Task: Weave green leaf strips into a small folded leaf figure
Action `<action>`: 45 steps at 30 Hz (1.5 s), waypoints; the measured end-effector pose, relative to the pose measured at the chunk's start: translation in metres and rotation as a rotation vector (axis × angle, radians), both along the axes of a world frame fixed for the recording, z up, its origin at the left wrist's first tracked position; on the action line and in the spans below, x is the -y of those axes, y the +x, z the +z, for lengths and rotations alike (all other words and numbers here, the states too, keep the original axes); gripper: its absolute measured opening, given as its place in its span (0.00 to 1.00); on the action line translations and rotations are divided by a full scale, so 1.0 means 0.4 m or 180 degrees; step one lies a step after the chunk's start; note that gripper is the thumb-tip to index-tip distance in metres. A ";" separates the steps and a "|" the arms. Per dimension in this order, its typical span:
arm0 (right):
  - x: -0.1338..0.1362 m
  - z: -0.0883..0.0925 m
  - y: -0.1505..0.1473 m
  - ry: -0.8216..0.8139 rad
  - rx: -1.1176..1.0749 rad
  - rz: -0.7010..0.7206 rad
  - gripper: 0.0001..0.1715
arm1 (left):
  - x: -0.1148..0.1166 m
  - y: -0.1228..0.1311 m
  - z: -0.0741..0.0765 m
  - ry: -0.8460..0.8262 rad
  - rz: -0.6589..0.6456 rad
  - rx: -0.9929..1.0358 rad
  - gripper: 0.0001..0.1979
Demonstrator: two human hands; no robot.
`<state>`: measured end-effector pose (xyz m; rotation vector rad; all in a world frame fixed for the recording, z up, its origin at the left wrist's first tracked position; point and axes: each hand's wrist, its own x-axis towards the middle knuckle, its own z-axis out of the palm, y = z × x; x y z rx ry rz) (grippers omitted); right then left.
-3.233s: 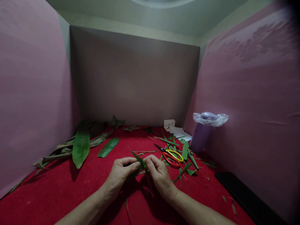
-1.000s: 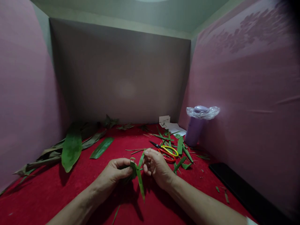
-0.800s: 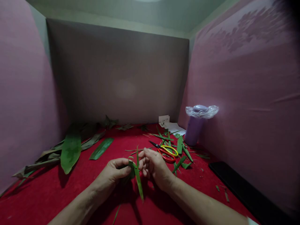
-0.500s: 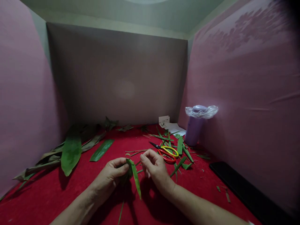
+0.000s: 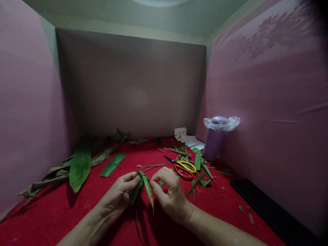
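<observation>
My left hand (image 5: 118, 195) is closed on a small folded piece of green leaf strips (image 5: 138, 189), thumb and forefinger pinching its top. My right hand (image 5: 169, 194) pinches a narrow green strip (image 5: 148, 188) that hangs down from that folded piece. Both hands hover just above the red cloth (image 5: 77, 205) near the front middle. A loose tail of leaf (image 5: 138, 228) trails down toward me between my wrists.
Scissors with a red and a yellow handle (image 5: 183, 167) lie just right of my hands among cut leaf strips (image 5: 200, 167). Broad leaves (image 5: 80, 164) are piled at left. A purple cylinder with a plastic top (image 5: 215, 140) stands at right; a black slab (image 5: 266, 208) lies along the right wall.
My right hand has come back to the folded piece and taken the hanging strip in a pinch. The left hand has kept its hold and dropped slightly.
</observation>
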<state>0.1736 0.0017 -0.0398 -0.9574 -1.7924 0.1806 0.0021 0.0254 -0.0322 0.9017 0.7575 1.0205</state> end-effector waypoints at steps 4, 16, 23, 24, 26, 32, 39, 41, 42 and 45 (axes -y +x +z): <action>0.005 -0.003 -0.003 -0.0071 -0.0105 0.0044 0.04 | 0.001 0.001 0.000 0.0018 -0.0073 -0.0017 0.06; 0.006 0.002 -0.003 -0.0101 -0.0512 0.0338 0.04 | 0.000 -0.002 -0.005 0.0024 -0.0293 -0.0131 0.04; -0.007 0.011 -0.004 -0.1144 -0.1516 0.0726 0.09 | 0.009 0.000 0.005 -0.0098 -0.0615 -0.0074 0.05; -0.009 0.011 -0.005 -0.1204 -0.1557 0.0760 0.09 | 0.009 0.000 0.005 -0.0110 -0.0641 -0.0072 0.05; -0.011 0.008 -0.008 -0.1334 -0.1655 0.0848 0.10 | 0.010 -0.001 0.003 -0.0125 -0.0679 -0.0073 0.04; -0.012 0.002 -0.015 -0.1620 -0.1827 0.1127 0.10 | 0.013 -0.005 -0.003 -0.0078 -0.0773 -0.0084 0.04; -0.020 -0.008 -0.019 -0.1807 -0.1953 0.1236 0.12 | 0.020 0.010 0.002 -0.0155 -0.0764 -0.0034 0.06; -0.026 -0.011 -0.019 -0.1856 -0.2002 0.1277 0.14 | 0.022 0.013 0.002 -0.0176 -0.0796 0.0031 0.06; -0.028 -0.011 -0.019 -0.1876 -0.2029 0.1298 0.14 | 0.023 0.015 0.002 -0.0182 -0.0806 0.0066 0.06; -0.033 -0.011 -0.017 -0.1919 -0.2107 0.1347 0.15 | 0.026 0.017 0.002 -0.0183 -0.0876 0.0204 0.07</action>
